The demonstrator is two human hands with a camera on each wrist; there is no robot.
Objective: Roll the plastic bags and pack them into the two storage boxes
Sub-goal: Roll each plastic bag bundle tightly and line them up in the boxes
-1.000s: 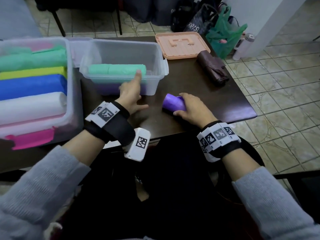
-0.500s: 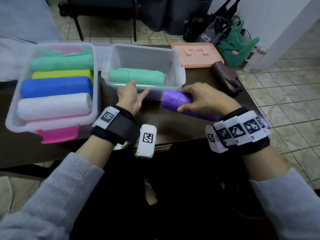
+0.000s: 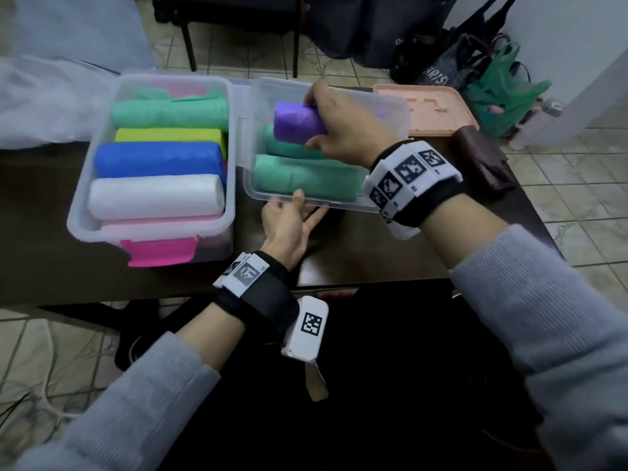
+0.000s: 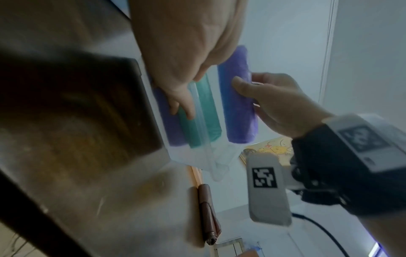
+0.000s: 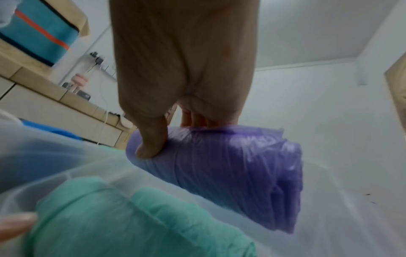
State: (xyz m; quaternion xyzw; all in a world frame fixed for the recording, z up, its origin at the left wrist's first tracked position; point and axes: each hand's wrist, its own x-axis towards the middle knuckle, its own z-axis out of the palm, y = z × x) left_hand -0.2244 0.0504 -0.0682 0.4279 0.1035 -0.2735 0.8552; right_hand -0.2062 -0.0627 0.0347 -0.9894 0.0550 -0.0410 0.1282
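The right hand [image 3: 343, 130] is grasping the purple roll [image 3: 299, 122], holding it above the green rolls [image 3: 306, 178] in the tilted right box [image 3: 390, 107]. The left hand [image 3: 289, 222] is gripping that box's near rim, thumb over the edge. Risk: the roll may be loosening on release, or the tilted box slipping. The filled left box [image 3: 78, 219] is sitting just beside it on the table [image 3: 373, 246]; an orange lid [image 3: 438, 110] is lying behind.
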